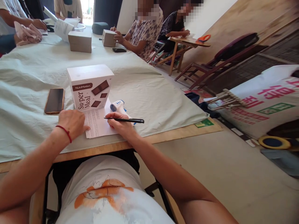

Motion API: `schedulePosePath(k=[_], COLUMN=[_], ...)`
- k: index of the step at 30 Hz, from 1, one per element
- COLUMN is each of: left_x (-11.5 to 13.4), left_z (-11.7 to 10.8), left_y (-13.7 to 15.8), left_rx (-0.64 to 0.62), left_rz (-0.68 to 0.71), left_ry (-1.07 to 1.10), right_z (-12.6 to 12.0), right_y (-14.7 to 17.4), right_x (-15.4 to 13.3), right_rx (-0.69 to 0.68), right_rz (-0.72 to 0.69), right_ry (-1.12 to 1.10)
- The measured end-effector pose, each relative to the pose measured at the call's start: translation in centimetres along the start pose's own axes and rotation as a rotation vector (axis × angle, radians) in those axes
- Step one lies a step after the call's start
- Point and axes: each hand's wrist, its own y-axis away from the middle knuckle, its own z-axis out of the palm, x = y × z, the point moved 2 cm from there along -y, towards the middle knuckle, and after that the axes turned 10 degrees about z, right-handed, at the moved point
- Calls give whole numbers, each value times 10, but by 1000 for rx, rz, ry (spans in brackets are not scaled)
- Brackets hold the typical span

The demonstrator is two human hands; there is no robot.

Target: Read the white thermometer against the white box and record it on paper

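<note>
The box (90, 87) at twelve o'clock from my left hand (71, 123) reads "NutriMotion" on a brown band, with "Su-per Meal" running sideways below it. The sheet (98, 124) under my right hand (119, 123) is covered in print too small for me to read. At three o'clock, the white sack (268, 99) carries large pink characters and a green label, both unreadable.

Three boxes stand on the table: one printed box (90, 87) at the near edge, two plain boxes at twelve o'clock, the nearer (79, 41) and the farther (109, 38). Two phones: one (54, 100) at nine o'clock of the printed box, another (119, 49) far up. One pen (126, 120), one thermometer (118, 106), one sheet (98, 123).
</note>
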Motion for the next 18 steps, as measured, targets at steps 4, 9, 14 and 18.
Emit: schedulePosePath(k=[4, 9, 14, 18], left_x=[42, 50, 53, 57], left_z=[38, 80, 81, 81], left_y=[8, 13, 16, 13], left_rx=[-271, -218, -259, -270], left_rz=[582, 707, 733, 820], left_ry=[-94, -105, -154, -112], right_z=[-3, -2, 15, 20], right_y=[-4, -7, -6, -19], right_x=[-1, -11, -27, -18], right_rx=[-21, -32, -35, -48], right_rz=[26, -27, -156, -114], right_ry=[-176, -152, -108, -107])
